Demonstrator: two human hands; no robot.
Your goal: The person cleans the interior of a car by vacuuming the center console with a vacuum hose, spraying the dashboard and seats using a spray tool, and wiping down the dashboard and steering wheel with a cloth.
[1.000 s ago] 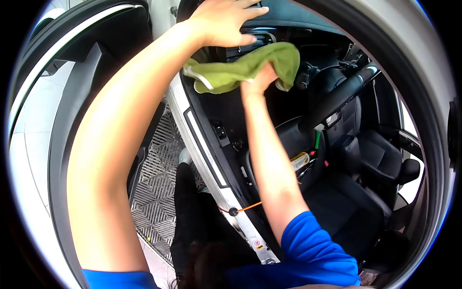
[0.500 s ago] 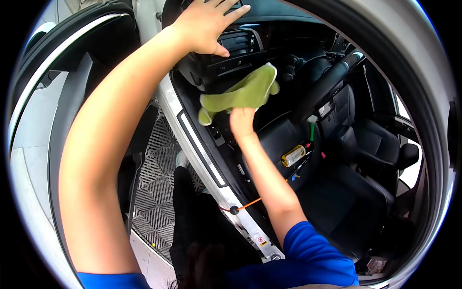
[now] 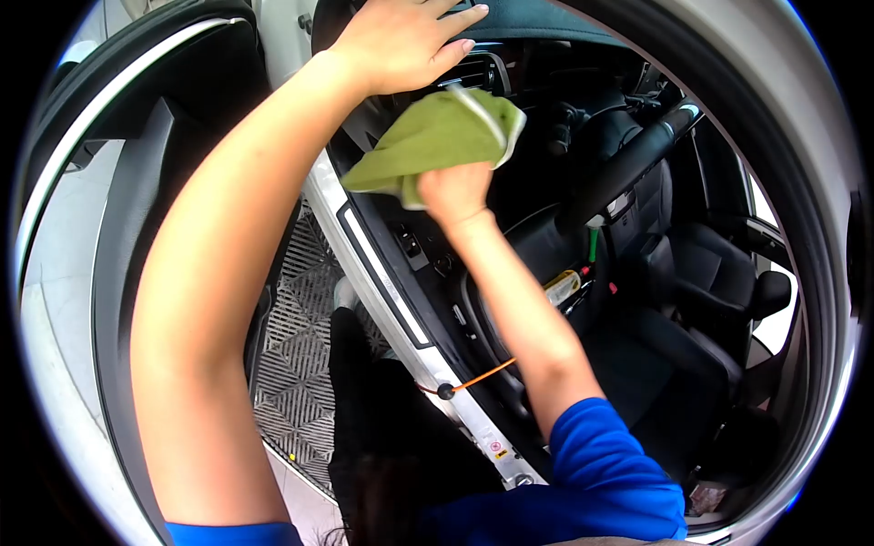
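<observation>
A green cloth with a pale edge is bunched in my right hand, whose fingers are partly hidden by the fabric. It spreads in front of the lower dashboard, just below the air vent, and looks slightly blurred. Higher up, my left hand lies with fingers stretched out near the dashboard top, holding nothing. Its fingertips run to the upper edge of the view.
To the right of my right arm is the steering wheel. On the black seat side lies a yellow-labelled bottle near a green-handled tool. An orange cord crosses the door sill. The open door stands left.
The cloth has swung up and left with my right hand, changing from a loose fold to a wider spread. My left hand has shifted slightly right, its fingers closer together.
</observation>
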